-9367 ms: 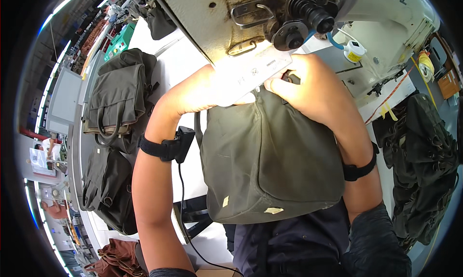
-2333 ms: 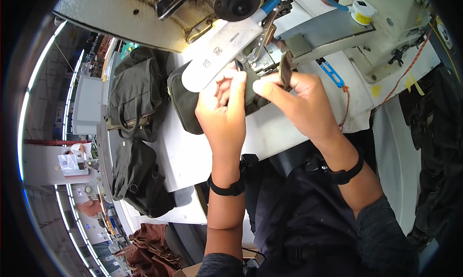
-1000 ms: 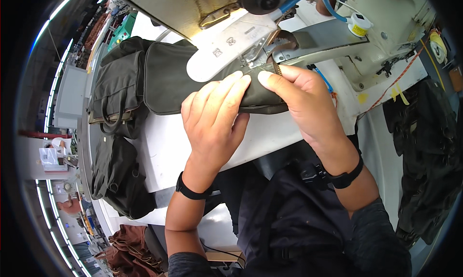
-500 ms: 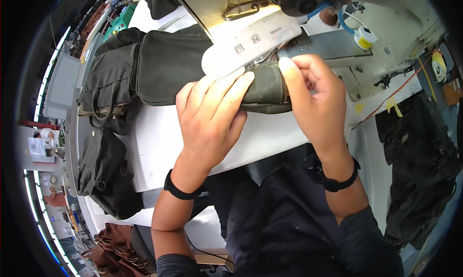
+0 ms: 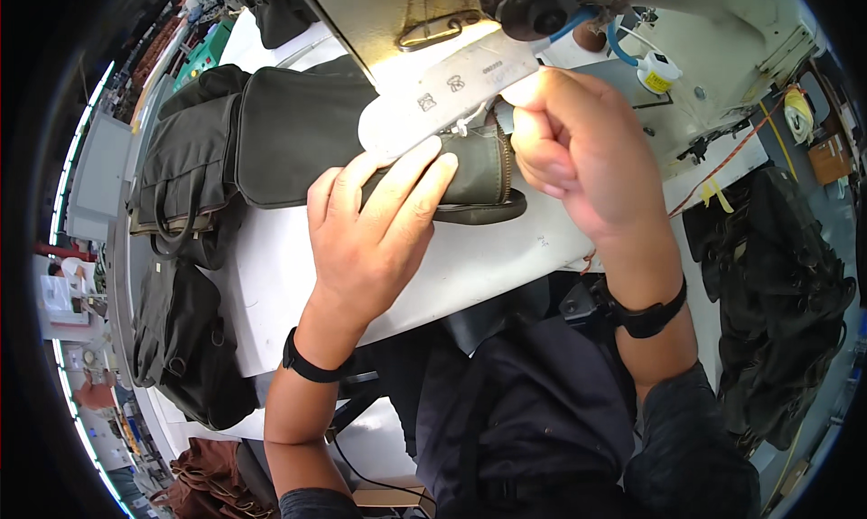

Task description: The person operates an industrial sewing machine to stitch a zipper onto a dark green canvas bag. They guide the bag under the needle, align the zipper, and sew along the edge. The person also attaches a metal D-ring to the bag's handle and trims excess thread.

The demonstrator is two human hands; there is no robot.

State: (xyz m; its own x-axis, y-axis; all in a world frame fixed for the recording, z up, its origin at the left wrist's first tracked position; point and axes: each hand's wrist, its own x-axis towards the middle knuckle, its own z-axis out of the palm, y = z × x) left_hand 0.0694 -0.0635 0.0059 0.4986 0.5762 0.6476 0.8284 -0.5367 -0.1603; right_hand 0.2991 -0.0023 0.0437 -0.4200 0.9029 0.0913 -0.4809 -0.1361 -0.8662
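Observation:
A dark olive bag (image 5: 307, 144) lies on the white table, its right end running under the head of a sewing machine (image 5: 750, 36). A zipper edge (image 5: 505, 162) shows at that end. My left hand (image 5: 375, 234) rests flat on the bag with its fingers stretched out, the tips beside the long white cover (image 5: 452, 90) of the machine. My right hand (image 5: 591, 149) is raised by the cover's right end, its fingers curled and thumb and forefinger pressed together. Whatever those fingertips may hold is hidden. The needle area is partly covered.
Another dark bag with handles (image 5: 185, 162) leans at the left end, and a further dark bag (image 5: 190, 338) lies below it. Dark pieces hang at the right (image 5: 772, 311). Brown bundled material (image 5: 217, 478) sits at the lower left. A blue hose (image 5: 623, 49) runs by the machine.
My right hand has left the bag's zipper end and risen toward the right end of the white cover, its fingers curling. My left hand stays flat on the bag.

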